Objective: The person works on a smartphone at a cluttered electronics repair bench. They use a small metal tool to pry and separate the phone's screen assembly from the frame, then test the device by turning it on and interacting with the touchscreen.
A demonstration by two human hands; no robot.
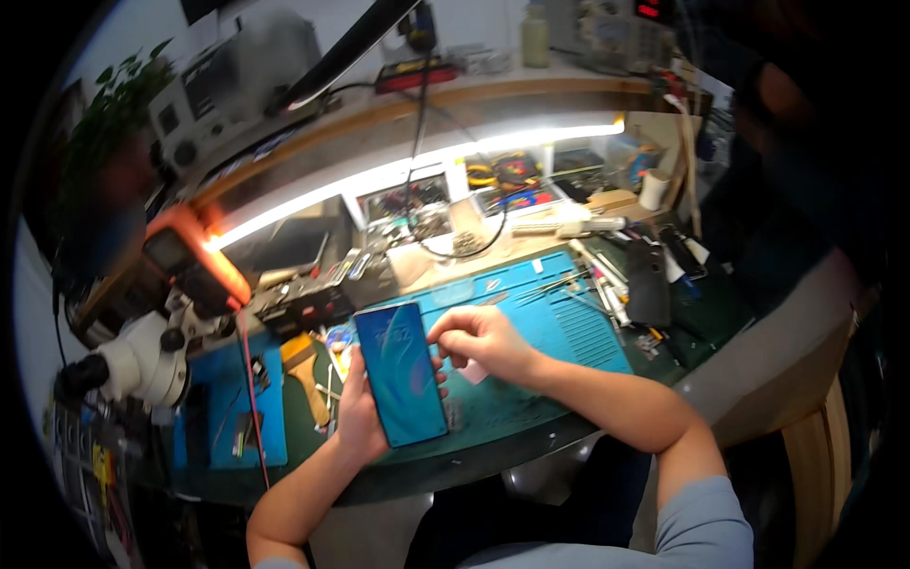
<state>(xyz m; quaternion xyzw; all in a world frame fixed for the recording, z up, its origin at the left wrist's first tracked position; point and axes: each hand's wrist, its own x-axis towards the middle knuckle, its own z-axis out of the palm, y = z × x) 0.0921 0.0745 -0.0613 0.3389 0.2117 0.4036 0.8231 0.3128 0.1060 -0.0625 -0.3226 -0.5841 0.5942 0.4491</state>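
Note:
A smartphone (402, 379) with a lit blue screen is held upright, screen toward me, above the front of the bench. My left hand (364, 408) grips it, the thumb along its left edge and the fingertips curling round its right edge. Close beside the upper right edge is my right hand (483, 343), its fingers curled and the index fingertip nearest the phone; whether it touches is unclear. Anything inside those curled fingers is hidden. Below the right hand, a small pale pink piece (473, 372) lies on the blue work mat (531, 332).
A white microscope (142, 365) and an orange device (194, 261) stand left. A wooden-handled brush (308, 379) lies left of the phone. Tweezers (545, 287), pens (611, 289) and a dark phone-shaped slab (648, 284) lie right. Trays of parts (408, 201) sit under a light strip (379, 171).

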